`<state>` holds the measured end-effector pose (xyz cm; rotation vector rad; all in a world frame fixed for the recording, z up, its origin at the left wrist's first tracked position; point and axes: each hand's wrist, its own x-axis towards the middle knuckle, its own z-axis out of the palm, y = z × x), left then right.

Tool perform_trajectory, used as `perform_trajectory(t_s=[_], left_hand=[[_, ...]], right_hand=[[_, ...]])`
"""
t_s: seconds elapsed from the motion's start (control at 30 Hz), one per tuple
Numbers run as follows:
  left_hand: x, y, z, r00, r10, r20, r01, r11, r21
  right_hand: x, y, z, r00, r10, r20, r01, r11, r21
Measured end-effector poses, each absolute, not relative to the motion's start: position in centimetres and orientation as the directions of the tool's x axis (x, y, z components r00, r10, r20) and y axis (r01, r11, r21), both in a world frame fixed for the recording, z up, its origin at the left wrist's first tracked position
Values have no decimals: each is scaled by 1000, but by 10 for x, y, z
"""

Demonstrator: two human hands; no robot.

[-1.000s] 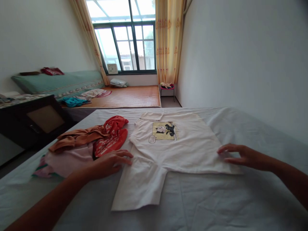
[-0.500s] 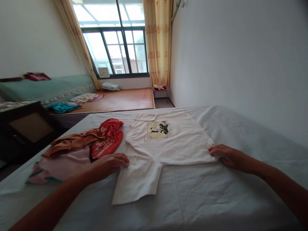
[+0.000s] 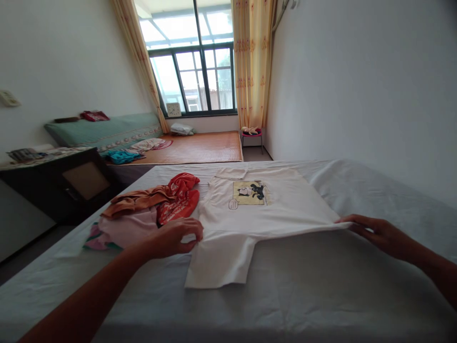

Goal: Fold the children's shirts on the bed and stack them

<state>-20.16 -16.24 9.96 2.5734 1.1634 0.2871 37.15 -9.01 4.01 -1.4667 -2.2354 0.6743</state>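
Note:
A white T-shirt (image 3: 285, 209) with a black cartoon cat on a yellow print lies spread on the sheet, its collar to the left and its hem to the right. My left hand (image 3: 180, 237) pinches the shirt at the shoulder, just above the near sleeve (image 3: 221, 262). At the other end my right hand (image 3: 374, 233) grips the near corner of the hem, thumb and fingers closed on it. The near side edge is stretched taut between both hands and raised a little off the sheet. The near sleeve hangs toward me.
Left of the shirt lies a pile with a red garment (image 3: 178, 200), a brown one (image 3: 134, 200) and a pink one (image 3: 128, 226). Under everything is a grey-white sheet (image 3: 285, 295). A dark cabinet (image 3: 57, 183) stands left; a mat-covered bed (image 3: 203, 147) is beyond.
Both hands have closed on the shirt and lifted its near edge slightly, drawing it straight. The hem corner has moved right. The camera view has turned a little to the left.

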Motion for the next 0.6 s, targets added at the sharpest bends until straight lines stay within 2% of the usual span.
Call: perform_trajectory(t_s=[0.1,0.2,0.33,0.43,0.5,0.6], left_hand=[[-202,-171,105,702,712,-6,649,-637,415],[-203,-173,97,709,704,-48,658,-635,404],[-201,-165,80,585,811,10,754,-547,363],[-195,-156,77,642,766,29,702,-603,380],[-190,-144,81,684,729,41,644,-629,436],[-185,-111,91,580,812,66,616,-490,617]], right_hand=[[376,-90,38,-424,905,40,733,368,-572],[375,-87,27,-480,873,84,709,443,-548],[370,-81,24,-509,856,89,704,473,-530],[367,-75,36,-536,843,50,687,470,-554],[364,-67,48,-525,851,14,683,431,-590],[355,-43,68,-492,870,-35,656,344,-672]])
